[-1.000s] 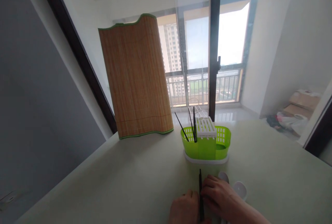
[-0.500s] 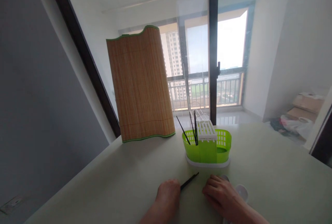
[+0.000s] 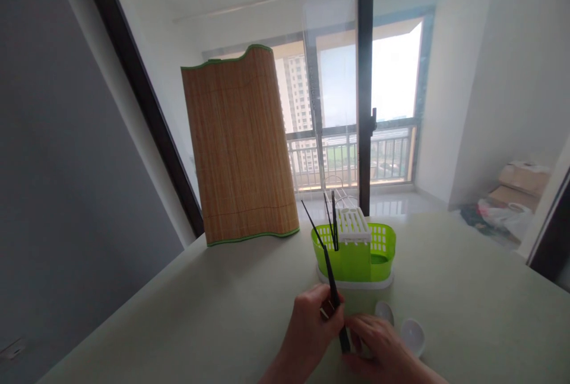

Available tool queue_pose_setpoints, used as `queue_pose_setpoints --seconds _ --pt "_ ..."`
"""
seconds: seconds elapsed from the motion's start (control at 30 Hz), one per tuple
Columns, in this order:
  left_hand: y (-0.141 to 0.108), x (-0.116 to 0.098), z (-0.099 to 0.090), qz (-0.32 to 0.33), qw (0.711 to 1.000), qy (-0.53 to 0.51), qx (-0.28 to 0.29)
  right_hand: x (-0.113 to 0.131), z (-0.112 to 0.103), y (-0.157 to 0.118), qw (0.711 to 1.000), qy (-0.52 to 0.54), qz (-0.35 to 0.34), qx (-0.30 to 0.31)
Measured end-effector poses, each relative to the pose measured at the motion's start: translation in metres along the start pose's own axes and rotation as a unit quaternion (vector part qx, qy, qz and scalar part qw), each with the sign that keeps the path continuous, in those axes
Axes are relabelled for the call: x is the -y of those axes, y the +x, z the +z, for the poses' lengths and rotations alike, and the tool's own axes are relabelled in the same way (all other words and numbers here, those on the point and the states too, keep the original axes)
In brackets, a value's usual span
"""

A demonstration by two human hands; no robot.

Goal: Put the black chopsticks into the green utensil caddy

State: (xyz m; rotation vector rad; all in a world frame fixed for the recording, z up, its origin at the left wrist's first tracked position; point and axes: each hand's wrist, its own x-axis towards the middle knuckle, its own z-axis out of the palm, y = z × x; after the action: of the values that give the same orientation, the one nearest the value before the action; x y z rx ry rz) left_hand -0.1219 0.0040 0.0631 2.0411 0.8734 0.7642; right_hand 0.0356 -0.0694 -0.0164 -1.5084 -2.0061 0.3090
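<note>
My left hand grips a black chopstick that points up and away toward a green plastic cutlery holder on a white base. Several other black chopsticks stand in the holder's left compartment beside its white slotted insert. My right hand rests low on the table, its fingers touching the lower end of the held chopstick. Right beside that hand lie two white spoons.
A rolled bamboo mat stands upright at the far left of the pale green table. Behind is a glass sliding door with a dark frame and a balcony. Boxes and bags sit on the floor at right.
My left hand lifted the chopstick from lying low on the table and swung its tip up toward the holder. My right hand moved in to its lower end.
</note>
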Motion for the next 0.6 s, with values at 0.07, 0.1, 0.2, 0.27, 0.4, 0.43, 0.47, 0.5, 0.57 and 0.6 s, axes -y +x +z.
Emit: queue_pose_setpoints --seconds 0.07,0.1,0.2,0.27,0.4,0.43,0.47,0.5,0.57,0.6 --pt "-0.002 0.002 0.008 0.000 1.000 -0.025 0.011 -0.004 0.005 0.000 1.000 0.000 0.010 -0.013" --pt "-0.003 0.003 0.010 -0.001 0.999 -0.042 0.019 -0.006 0.007 0.000 1.000 -0.002 0.011 -0.018" --pt "-0.006 0.007 0.011 -0.006 0.994 -0.102 0.049 -0.011 0.012 -0.001 1.000 -0.015 0.007 -0.021" --pt "-0.007 0.010 0.009 -0.009 0.989 -0.129 0.065 -0.014 0.014 -0.002 1.000 -0.029 0.008 -0.005" --pt "-0.007 0.015 0.008 -0.003 0.991 -0.124 0.057 -0.016 0.015 -0.002 0.997 -0.058 0.014 0.039" --pt "-0.007 0.015 0.007 0.003 0.992 -0.116 0.054 -0.015 0.015 -0.001 0.997 -0.065 0.016 0.047" --pt "-0.007 0.015 0.006 0.009 0.993 -0.107 0.050 -0.014 0.014 0.000 0.996 -0.072 0.018 0.053" --pt "-0.006 0.014 0.003 0.014 0.994 -0.099 0.043 -0.014 0.013 0.000 0.995 -0.079 0.020 0.058" --pt "-0.002 0.010 -0.007 0.019 0.996 -0.091 0.016 -0.012 0.010 0.001 0.994 -0.086 0.026 0.059" --pt "0.001 0.006 -0.015 0.019 0.995 -0.095 -0.006 -0.011 0.008 0.001 0.995 -0.082 0.026 0.055"
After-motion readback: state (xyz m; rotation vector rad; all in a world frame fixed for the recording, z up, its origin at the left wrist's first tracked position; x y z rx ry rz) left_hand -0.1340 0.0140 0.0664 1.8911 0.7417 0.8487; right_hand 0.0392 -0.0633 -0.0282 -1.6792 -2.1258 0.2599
